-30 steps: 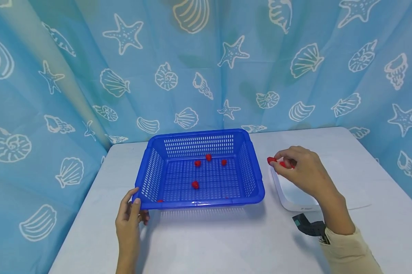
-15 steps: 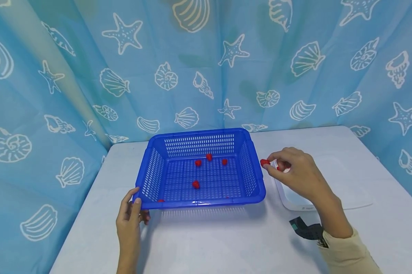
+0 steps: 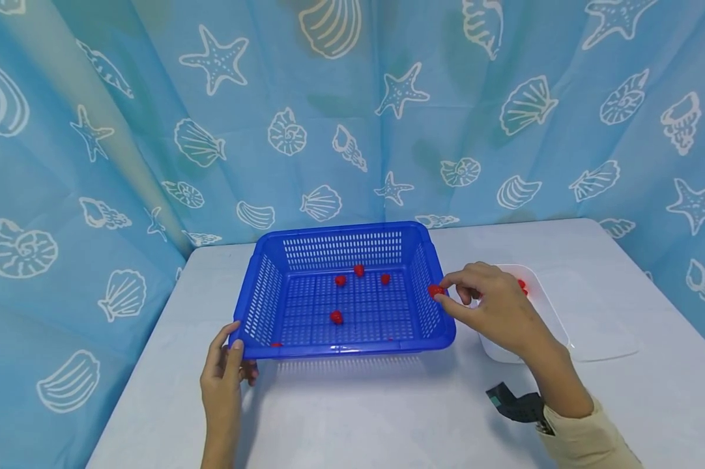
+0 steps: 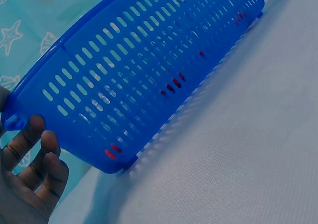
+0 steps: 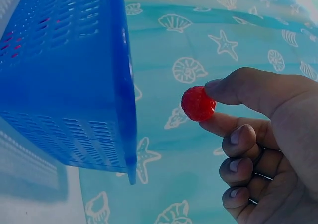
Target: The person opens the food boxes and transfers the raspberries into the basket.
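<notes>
My right hand (image 3: 499, 309) pinches a red raspberry (image 5: 198, 104) between thumb and index finger, the other fingers curled in behind. In the head view the raspberry overlaps the right rim of the blue plastic basket (image 3: 343, 350). My left hand (image 3: 222, 378) grips the basket's front left corner, thumb on the rim and fingers below it. Several raspberries lie scattered on the basket's slotted floor, one of them (image 3: 336, 317) near the middle. In the left wrist view, bits of red show through the slots of the basket wall (image 4: 144, 60).
Right of the basket, partly behind my right hand, is a white tub (image 3: 548, 312) with more red raspberries (image 3: 522, 285) inside. A clear flat lid (image 3: 599, 326) lies beside it on the white table (image 3: 352, 417). A blue shell-patterned curtain (image 3: 341, 85) hangs behind.
My right hand has carried the raspberry left from over the white tub to the basket's right rim, so more of the tub shows. My left hand stays at the basket corner.
</notes>
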{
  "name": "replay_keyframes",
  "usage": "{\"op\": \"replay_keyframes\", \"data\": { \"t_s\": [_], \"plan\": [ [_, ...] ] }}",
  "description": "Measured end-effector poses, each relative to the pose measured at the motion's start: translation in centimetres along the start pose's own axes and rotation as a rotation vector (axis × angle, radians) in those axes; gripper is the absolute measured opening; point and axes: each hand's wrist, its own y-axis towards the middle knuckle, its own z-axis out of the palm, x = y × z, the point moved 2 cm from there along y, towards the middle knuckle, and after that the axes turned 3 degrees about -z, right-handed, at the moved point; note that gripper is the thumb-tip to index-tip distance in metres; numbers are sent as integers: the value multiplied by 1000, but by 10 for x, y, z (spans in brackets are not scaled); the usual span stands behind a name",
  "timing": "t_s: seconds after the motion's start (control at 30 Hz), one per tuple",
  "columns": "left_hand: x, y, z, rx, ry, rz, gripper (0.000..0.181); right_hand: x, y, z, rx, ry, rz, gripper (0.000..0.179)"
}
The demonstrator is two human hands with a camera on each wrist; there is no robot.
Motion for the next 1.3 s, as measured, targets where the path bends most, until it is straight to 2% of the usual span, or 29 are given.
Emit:
{"op": "replay_keyframes", "data": {
  "t_s": [0.13, 0.37, 0.53, 0.73, 1.1, 1.3],
  "plan": [
    [-1, 0, 0, -1, 8, -4, 38, 2, 0, 2, 16, -5, 4, 24],
    [-11, -2, 0, 11, -29, -48, 35, 5, 1, 5, 33, -32, 5, 27],
    [-17, -4, 2, 18, -26, -51, 34, 7, 2, 8, 45, -31, 2, 26],
    [-18, -5, 1, 23, -38, -58, 34, 7, 0, 5, 41, -32, -16, 23],
    [-34, -11, 6, 5, 6, -68, 35, 7, -3, -20, -97, -87, -92, 17],
    [-34, -11, 6, -2, 16, -74, 34, -11, -5, -31, -142, -123, -72, 13]
  ]
}}
